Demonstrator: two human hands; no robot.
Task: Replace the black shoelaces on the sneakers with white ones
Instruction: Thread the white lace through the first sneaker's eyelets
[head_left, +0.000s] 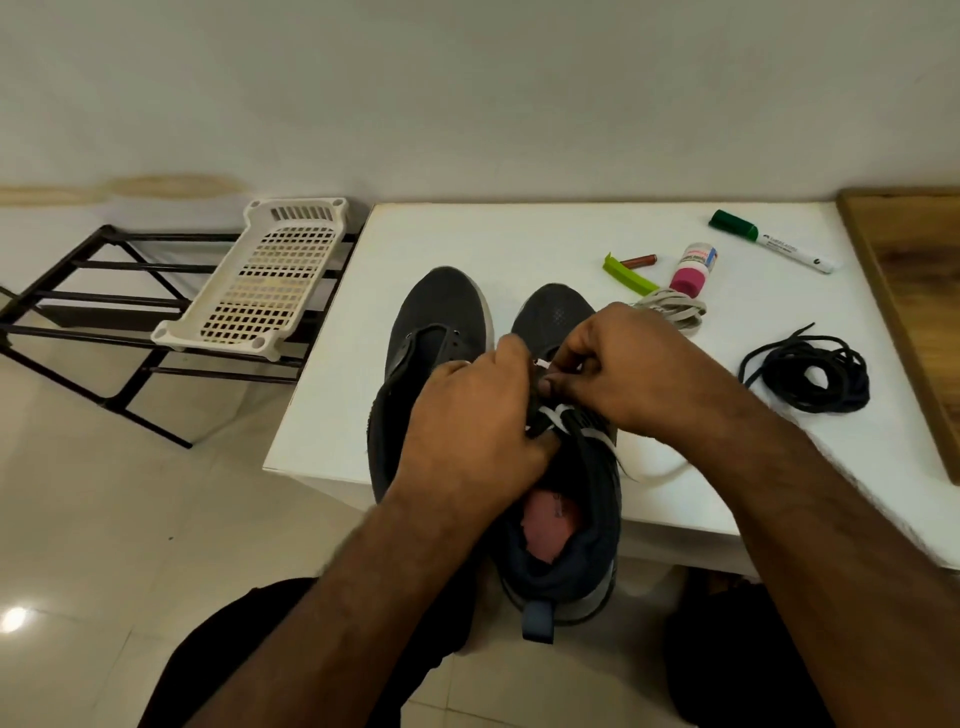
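Laces (571, 421) crossed the right sneaker (566, 499) at the table's (545, 234) front edge, so my left hand (467, 415) steadied it while my right hand (623, 364) pinched the white tip.

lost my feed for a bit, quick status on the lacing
Both hands on right sneaker: left hand grips its eyelet flap, right hand pinches white lace. Left sneaker unlaced. Black laces lie coiled aside. Nothing in the way.

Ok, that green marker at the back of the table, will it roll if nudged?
Probably. The green marker looks round-bodied and lies flat on the smooth white table, so a sideways nudge would likely roll it. It also looks rigid and light.
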